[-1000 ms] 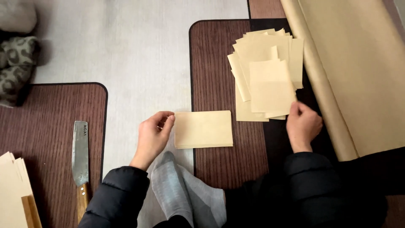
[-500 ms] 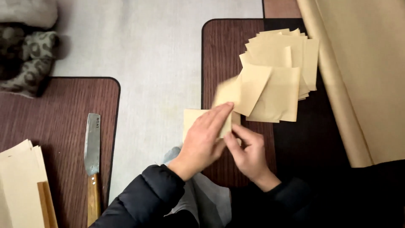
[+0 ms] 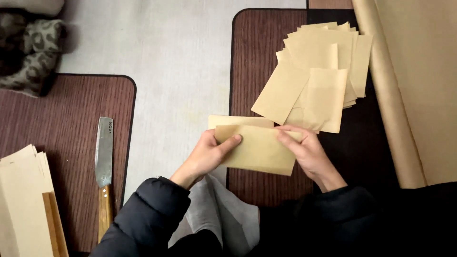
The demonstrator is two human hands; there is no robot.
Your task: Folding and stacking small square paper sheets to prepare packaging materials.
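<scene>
Two matte tan paper sheets [image 3: 257, 147], rectangular and overlapping, are lying between both hands over the left edge of a ribbed brown mat [image 3: 250, 62]. Left hand [image 3: 204, 154] is pinching the nine o'clock edge, thumb on top. Right hand [image 3: 304, 150] is gripping the three o'clock edge, fingers curled over. One fanned paper pile [image 3: 319, 71] at one o'clock; one steel knife [image 3: 104, 157], wooden handle, at nine.

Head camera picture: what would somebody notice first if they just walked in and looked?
Probably the tan paper sheet in the middle, held by the left hand and right hand. Next, the fanned pile of cut sheets on the dark mat behind it, and the big knife lying on the mat at left.
</scene>
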